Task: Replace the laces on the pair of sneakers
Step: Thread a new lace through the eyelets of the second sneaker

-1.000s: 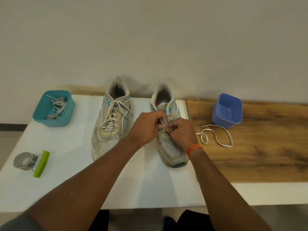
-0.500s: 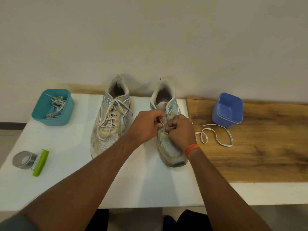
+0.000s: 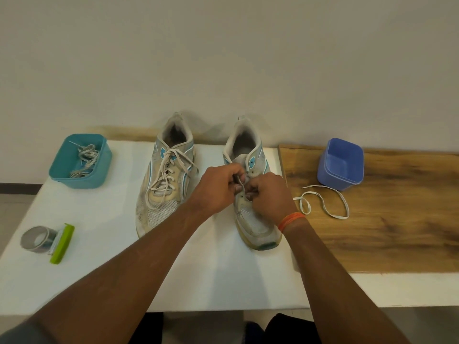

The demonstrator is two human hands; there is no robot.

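Observation:
Two worn white and teal sneakers stand on the white table (image 3: 106,256), toes toward me. The left sneaker (image 3: 164,180) is laced. Over the middle of the right sneaker (image 3: 253,219) both my hands meet. My left hand (image 3: 218,189) pinches a white lace (image 3: 323,202) at the eyelets. My right hand (image 3: 269,197), with an orange band at the wrist, pinches the same lace beside it. The rest of the lace trails right in loops onto the wooden board (image 3: 385,232). The eyelets under my fingers are hidden.
A teal tub (image 3: 80,161) holding old laces sits at the back left. A roll of grey tape (image 3: 37,239) with a green dispenser (image 3: 62,244) lies at the front left. An open blue tub (image 3: 341,163) stands on the board near the wall.
Both hands have stayed on the right sneaker and shifted only slightly, working the lace at the eyelets. The loose lace on the board lies much as before.

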